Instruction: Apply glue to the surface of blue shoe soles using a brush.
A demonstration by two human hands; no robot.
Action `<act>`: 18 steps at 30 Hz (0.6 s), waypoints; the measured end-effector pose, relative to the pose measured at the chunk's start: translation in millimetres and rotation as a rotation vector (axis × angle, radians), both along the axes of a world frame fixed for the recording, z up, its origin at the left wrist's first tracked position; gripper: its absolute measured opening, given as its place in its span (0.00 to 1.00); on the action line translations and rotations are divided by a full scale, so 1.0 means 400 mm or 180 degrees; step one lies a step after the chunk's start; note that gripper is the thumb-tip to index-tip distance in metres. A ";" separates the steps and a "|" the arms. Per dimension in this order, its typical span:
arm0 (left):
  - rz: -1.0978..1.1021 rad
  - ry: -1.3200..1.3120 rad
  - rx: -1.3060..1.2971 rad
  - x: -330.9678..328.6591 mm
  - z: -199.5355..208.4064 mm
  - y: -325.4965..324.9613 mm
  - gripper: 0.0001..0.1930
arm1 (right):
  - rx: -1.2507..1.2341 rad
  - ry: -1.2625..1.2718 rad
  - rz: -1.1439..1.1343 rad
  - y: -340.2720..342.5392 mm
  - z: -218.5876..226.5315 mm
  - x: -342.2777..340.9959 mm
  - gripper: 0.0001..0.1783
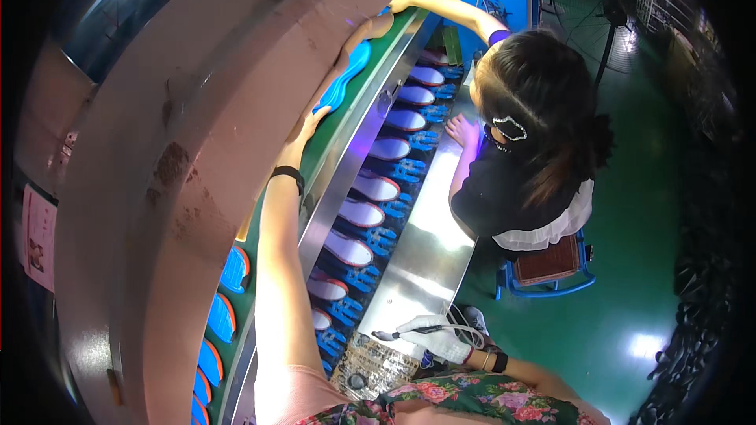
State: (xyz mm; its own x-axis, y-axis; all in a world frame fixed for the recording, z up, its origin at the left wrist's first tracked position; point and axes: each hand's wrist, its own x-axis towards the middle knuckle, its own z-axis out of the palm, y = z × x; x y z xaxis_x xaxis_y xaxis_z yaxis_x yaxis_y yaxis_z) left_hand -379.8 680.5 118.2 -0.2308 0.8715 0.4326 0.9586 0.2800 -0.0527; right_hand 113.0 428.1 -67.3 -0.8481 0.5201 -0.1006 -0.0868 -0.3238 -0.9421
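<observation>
My left hand (309,123) reaches far over the green belt (339,127) and grips the near end of a blue shoe sole (337,93). Its thumb shows on the sole, while the other fingers are partly hidden by the beige machine housing. My right hand (439,340), in a white glove, is closed around a thin, dark-tipped tool (386,336) with a grey hose looping back from it. That hand is low over the metal ledge (429,240). White-faced soles (366,213) with reddish rims lie in a row on blue toothed holders (378,240) between belt and ledge.
A co-worker (535,134) sits across to the right on a blue-framed stool (543,267), one arm stretched to the belt's far end. The large beige housing (197,149) overhangs the left. Several blue soles (222,317) with orange rims lie on the near belt. A fan (616,12) stands behind.
</observation>
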 end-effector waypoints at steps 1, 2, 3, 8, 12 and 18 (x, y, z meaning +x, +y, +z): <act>0.0062 0.0002 -0.0022 -0.006 -0.003 -0.040 0.22 | 0.0091 0.0184 0.0032 -0.001 0.005 -0.006 0.09; -0.0035 -0.0165 0.0317 -0.013 -0.010 -0.098 0.22 | -0.0040 0.0177 0.0174 -0.006 0.018 -0.009 0.09; -0.0155 -0.0349 0.0660 -0.002 -0.022 -0.151 0.23 | 0.0065 0.0137 0.0318 -0.012 0.023 -0.013 0.10; 0.1179 -0.0282 0.0183 0.167 0.042 -0.405 0.20 | 0.0219 0.0238 0.0707 -0.019 0.073 -0.049 0.09; 0.0940 -0.0777 0.0512 0.204 -0.007 -0.423 0.21 | 0.0020 -0.0032 0.0828 -0.017 0.058 -0.052 0.11; 0.1667 -0.0199 0.0299 0.256 0.086 -0.617 0.42 | -0.0090 0.0065 0.1000 -0.049 0.057 -0.041 0.10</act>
State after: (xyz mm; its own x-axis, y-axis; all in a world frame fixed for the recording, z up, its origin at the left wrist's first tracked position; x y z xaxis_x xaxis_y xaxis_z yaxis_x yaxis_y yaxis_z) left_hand -277.3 433.6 152.5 -0.6523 0.5909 0.4747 0.6897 0.7225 0.0483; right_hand 96.5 408.4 -44.4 -0.9689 0.2295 -0.0925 0.0027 -0.3640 -0.9314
